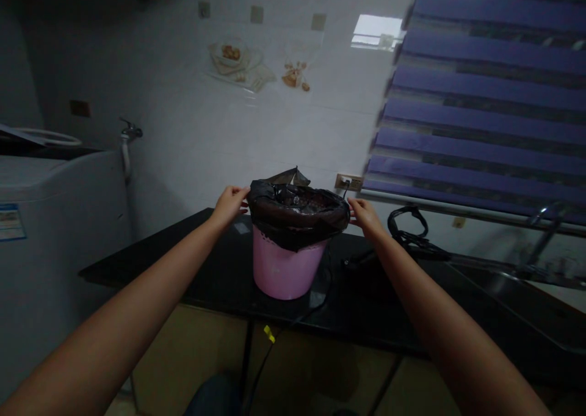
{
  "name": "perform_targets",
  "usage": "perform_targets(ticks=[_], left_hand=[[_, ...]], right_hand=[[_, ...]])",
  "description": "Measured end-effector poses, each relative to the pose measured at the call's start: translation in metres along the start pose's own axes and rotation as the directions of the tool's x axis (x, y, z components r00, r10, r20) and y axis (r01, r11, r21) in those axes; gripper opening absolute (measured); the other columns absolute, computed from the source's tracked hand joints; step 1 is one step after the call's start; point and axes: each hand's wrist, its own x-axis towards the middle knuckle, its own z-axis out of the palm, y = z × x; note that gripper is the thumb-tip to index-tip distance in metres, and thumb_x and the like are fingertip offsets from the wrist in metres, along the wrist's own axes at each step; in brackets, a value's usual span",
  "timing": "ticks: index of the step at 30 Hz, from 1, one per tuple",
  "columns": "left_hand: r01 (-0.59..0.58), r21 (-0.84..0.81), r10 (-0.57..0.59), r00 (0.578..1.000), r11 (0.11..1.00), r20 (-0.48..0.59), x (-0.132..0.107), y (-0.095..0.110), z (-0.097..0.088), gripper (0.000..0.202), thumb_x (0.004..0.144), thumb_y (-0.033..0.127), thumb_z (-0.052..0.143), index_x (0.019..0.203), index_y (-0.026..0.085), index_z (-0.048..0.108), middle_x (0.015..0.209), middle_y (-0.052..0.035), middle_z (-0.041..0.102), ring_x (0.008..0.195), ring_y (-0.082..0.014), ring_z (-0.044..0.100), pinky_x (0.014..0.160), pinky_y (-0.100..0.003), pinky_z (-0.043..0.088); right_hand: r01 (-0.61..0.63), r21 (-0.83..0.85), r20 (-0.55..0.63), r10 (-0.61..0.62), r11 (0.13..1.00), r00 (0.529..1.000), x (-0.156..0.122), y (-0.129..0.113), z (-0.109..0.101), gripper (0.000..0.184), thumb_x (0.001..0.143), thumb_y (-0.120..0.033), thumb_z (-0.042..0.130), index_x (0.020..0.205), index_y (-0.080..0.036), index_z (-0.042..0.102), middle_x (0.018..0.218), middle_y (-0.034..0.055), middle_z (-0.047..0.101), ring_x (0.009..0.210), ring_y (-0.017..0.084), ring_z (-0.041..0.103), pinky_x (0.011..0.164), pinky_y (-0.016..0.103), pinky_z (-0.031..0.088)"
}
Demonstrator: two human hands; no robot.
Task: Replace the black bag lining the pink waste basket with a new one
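A pink trash bin (284,266) stands upright on the dark counter, lined with a black garbage bag (297,220). The bag is folded outward over the rim and hangs down around the bin's upper part, with a loose peak sticking up at the back. At the left side of the rim, my left hand (230,204) pinches the bag's edge with thumb and fingertips. My right hand (362,214) grips the bag's edge on the opposite side. Some fingertips of both hands are partly hidden behind the bag.
The dark counter (183,263) ends at the left near a white washing machine (68,208). A black cable (315,309) with a yellow tag runs over the counter's front edge. Right are a black bag (370,266), a metal sink (499,281) and a faucet (547,233).
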Motion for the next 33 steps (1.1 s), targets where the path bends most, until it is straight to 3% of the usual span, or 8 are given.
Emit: perform_targets(ticks=[4,8,15,20,26,33], left_hand=[[0.127,-0.030,-0.126,0.991,0.991,0.042,0.010,0.005,0.008,0.018,0.086,0.027,0.056,0.073,0.018,0.048,0.071,-0.0035,0.056,0.060,-0.0132,0.056,0.056,-0.025,0.049],[0.144,-0.025,-0.144,0.990,0.989,0.006,0.015,0.001,0.007,0.016,0.082,0.015,0.056,0.068,0.018,0.049,0.065,-0.0019,0.054,0.057,-0.0134,0.055,0.056,-0.026,0.050],[0.182,-0.040,-0.183,0.983,0.982,-0.019,0.016,-0.016,0.000,0.015,0.080,0.011,0.052,0.067,0.018,0.048,0.061,-0.0017,0.054,0.054,-0.0127,0.056,0.054,-0.025,0.049],[0.192,-0.093,-0.194,0.981,0.977,-0.016,0.014,-0.024,-0.003,0.018,0.075,0.010,0.061,0.074,0.020,0.046,0.063,-0.0010,0.057,0.057,-0.0131,0.059,0.056,-0.025,0.050],[0.190,-0.104,-0.187,0.982,0.976,0.037,0.010,-0.028,-0.006,0.016,0.073,0.006,0.055,0.079,0.020,0.049,0.067,-0.0011,0.060,0.055,-0.0118,0.059,0.057,-0.024,0.049],[0.161,-0.055,-0.160,0.987,0.985,0.036,0.006,-0.031,-0.011,0.010,0.076,0.012,0.055,0.080,0.019,0.050,0.069,-0.0017,0.059,0.052,-0.0114,0.057,0.053,-0.023,0.048]], right_hand=[[-0.008,-0.115,0.013,0.010,0.993,1.000,0.010,-0.004,0.007,0.017,0.081,-0.028,0.057,0.076,-0.012,0.054,0.068,0.0025,0.053,0.055,0.005,0.047,0.047,0.014,0.042],[0.006,-0.135,-0.034,-0.010,0.991,0.999,0.017,0.001,0.009,0.010,0.078,-0.019,0.057,0.072,-0.011,0.053,0.062,0.0002,0.049,0.051,0.005,0.045,0.043,0.013,0.039],[-0.064,-0.103,-0.040,0.060,0.993,0.997,0.014,0.010,0.007,0.009,0.083,-0.012,0.052,0.075,-0.014,0.047,0.062,-0.0017,0.049,0.046,0.004,0.046,0.044,0.017,0.044],[-0.107,-0.097,-0.031,0.105,0.989,0.994,0.009,0.011,0.009,0.008,0.083,-0.011,0.052,0.083,-0.014,0.045,0.059,-0.0016,0.050,0.046,0.005,0.048,0.043,0.015,0.042],[-0.116,-0.137,-0.011,0.116,0.984,0.993,0.012,0.017,0.008,0.012,0.084,-0.013,0.052,0.089,-0.016,0.042,0.053,-0.0048,0.048,0.039,0.005,0.045,0.041,0.015,0.039],[-0.085,-0.195,0.025,0.092,0.977,0.995,0.010,0.025,0.002,0.008,0.086,-0.015,0.051,0.089,-0.016,0.044,0.053,-0.0049,0.048,0.038,0.005,0.043,0.042,0.016,0.035]])
